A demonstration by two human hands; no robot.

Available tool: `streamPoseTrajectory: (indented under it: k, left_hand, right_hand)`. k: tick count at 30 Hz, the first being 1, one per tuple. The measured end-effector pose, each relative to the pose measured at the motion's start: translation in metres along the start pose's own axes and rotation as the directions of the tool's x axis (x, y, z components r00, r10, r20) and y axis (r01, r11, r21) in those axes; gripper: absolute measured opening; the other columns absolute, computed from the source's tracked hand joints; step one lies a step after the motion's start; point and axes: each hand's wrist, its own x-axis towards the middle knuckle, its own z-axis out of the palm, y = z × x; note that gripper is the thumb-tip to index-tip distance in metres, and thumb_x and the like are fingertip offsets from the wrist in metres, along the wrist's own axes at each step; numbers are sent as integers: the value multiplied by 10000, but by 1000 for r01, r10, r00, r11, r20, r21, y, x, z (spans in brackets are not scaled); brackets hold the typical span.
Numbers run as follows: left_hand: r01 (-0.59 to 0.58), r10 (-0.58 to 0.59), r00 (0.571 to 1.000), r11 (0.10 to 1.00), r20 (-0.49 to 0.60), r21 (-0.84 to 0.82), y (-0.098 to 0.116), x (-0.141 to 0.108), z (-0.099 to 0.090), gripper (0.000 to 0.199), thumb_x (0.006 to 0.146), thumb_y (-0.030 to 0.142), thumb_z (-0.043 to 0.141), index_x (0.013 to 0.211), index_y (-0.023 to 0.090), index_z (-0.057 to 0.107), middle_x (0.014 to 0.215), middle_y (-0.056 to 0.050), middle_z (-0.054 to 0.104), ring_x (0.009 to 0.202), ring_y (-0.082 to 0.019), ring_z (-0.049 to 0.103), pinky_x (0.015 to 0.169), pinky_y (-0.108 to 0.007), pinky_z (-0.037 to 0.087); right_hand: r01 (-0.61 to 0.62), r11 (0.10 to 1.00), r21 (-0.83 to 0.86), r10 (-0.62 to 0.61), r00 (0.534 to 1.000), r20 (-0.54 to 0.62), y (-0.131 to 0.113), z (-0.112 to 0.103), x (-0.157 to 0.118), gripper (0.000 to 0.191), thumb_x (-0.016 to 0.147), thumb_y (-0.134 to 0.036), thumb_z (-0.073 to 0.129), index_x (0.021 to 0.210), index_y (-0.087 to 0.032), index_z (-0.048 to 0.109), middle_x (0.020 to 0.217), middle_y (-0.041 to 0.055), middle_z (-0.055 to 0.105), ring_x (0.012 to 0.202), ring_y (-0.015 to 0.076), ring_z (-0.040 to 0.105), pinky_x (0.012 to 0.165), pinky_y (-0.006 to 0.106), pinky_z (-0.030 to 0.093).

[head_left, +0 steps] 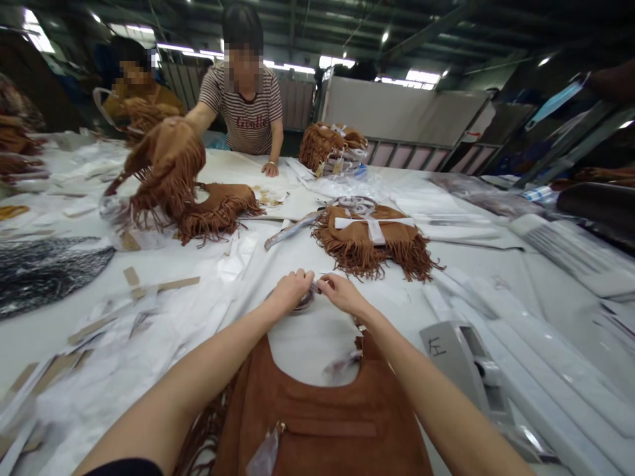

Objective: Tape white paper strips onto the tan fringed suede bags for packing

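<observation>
A brown suede bag [317, 403] with fringe lies right in front of me, its curved opening facing away. On its front are a zip and a puller wrapped in clear film [265, 453]. Beyond the opening, my left hand [294, 289] is closed over a coiled strap [306, 301] that seems wrapped in clear film. Just to the right, my right hand [342, 294] is pinched at the edge of the same bundle; what lies between its fingertips is too small to make out. Near the bag's right corner is another film-wrapped piece of hardware [343, 362].
Ahead lies a fringed bag [372, 241] with a white paper band. A co-worker in a striped shirt [243, 106] holds another fringed bag [166, 162] at the left. A grey tape dispenser [461, 360] stands right; paper and card scraps [133, 350] cover the left.
</observation>
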Motion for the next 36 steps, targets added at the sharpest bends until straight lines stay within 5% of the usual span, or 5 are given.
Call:
streamPoseTrajectory:
  k: [6,13,25,30,36]
  left_hand:
    - [-10,10,1000,1000,-4,19,-3,4,-2,281,886,51,321,1118,176,418,1071,-120,527,928,-243,601,759,-362,496]
    - [10,-11,999,1000,-32,-8,2,6,-5,312,865,20,322,1115,162,446,1014,-110,567,874,-239,624,743,-380,504]
    - [-41,54,998,961,40,-274,-18,-12,-24,379,906,320,551,1233,135,501,1220,-108,534,1054,-213,557,875,-440,497]
    - [-36,22,999,943,-49,-330,-30,-64,-54,423,896,378,553,1247,148,500,1258,-112,524,1111,-240,534,933,-467,464]
    - [-44,-68,978,858,-197,-512,-23,-191,-67,520,914,509,401,1276,147,494,1267,-98,568,1166,-239,527,1027,-406,405]
  right_hand:
    - [-112,994,22,114,974,-195,51,-34,-48,372,915,-418,384,1106,-163,577,984,89,655,876,192,582,798,290,412]
    - [-227,971,80,240,919,-311,95,-27,-136,464,871,-538,361,1052,-184,600,894,91,675,811,225,616,789,346,453]
    - [-411,905,105,421,840,-343,99,-17,-257,523,873,-567,354,1057,-157,621,925,116,686,841,247,621,805,388,464]
    - [-439,889,130,456,822,-341,87,-16,-302,521,882,-569,327,1020,-177,641,977,114,689,874,266,628,789,395,473]
    - [-326,910,255,391,879,-273,70,-2,-333,570,870,-623,319,1048,-181,632,919,102,700,882,260,642,795,387,495]
